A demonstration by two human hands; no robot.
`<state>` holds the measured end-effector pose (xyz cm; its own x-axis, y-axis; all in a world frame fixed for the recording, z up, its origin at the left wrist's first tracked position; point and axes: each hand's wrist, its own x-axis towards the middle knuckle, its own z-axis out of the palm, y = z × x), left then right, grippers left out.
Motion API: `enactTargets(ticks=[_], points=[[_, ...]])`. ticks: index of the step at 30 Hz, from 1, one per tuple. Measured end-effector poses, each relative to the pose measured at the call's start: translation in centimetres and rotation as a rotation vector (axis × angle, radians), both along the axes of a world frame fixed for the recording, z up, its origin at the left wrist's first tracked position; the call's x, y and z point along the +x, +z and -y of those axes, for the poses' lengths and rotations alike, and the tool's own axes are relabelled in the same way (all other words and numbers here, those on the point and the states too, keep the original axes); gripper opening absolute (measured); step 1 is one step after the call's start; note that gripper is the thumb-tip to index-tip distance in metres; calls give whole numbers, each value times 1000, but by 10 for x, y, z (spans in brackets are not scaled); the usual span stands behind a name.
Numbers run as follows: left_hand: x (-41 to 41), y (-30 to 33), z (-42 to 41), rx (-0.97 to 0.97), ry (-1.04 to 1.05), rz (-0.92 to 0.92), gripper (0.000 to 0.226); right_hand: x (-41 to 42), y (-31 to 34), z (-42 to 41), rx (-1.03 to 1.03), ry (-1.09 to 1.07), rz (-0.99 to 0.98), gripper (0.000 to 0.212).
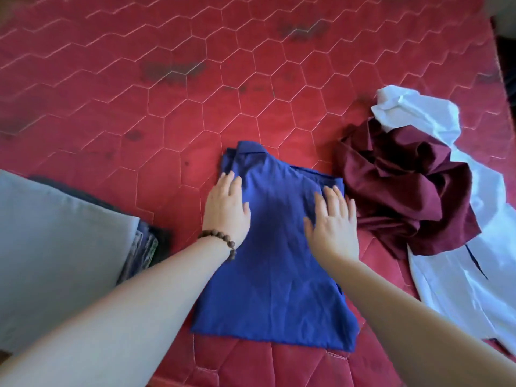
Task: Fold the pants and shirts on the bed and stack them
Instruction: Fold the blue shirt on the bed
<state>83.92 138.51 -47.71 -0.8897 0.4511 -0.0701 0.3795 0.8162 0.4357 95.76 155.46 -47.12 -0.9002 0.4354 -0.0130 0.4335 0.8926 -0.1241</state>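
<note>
On the red quilted bed (173,113), dead centre of view: blue shirt (276,263), folded into a long rectangle, collar end pointing away from the camera, hem end nearest. Lies flat on the mattress.

Both hands are on it, palms down, fingers straight and slightly spread. Neither grip is closed on anything, just pressing flat on the fabric.
- left hand (226,208): on the shirt's left edge, upper half, fingertips toward the collar. Brown bead bracelet (220,241) on that wrist.
- right hand (333,219): on the shirt's right side, upper half, fingertips near the right edge.

Left of the shirt, apart from it: stack of folded clothes (145,244), grey piece (55,247) on top, darker layers visible at the stack's edge. Can't tell what each layer is.

Right of the shirt: crumpled maroon garment (402,196), unfolded, its near edge just beside the shirt's upper right corner. It sits partly on a white garment (458,275), also unfolded, which runs from behind the maroon one down toward the bed's right edge.

Dark smudges on the mattress further back.
</note>
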Motion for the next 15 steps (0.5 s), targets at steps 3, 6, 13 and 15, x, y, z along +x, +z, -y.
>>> enactTargets(ticks=[3, 6, 13, 15], points=[[19, -29, 0, -264, -304, -18, 70, -11, -21, 24, -52, 229, 108, 59], [26, -51, 8, -359, -360, -67, 71, -7, -50, 32, -75, 251, 245, 61], [26, -51, 38, -386, -214, -79, 69, 49, -58, -3, 70, 2, 261, 63], [40, -43, 45, -356, -189, -104, 71, 60, -50, 5, 76, -39, 214, 61]])
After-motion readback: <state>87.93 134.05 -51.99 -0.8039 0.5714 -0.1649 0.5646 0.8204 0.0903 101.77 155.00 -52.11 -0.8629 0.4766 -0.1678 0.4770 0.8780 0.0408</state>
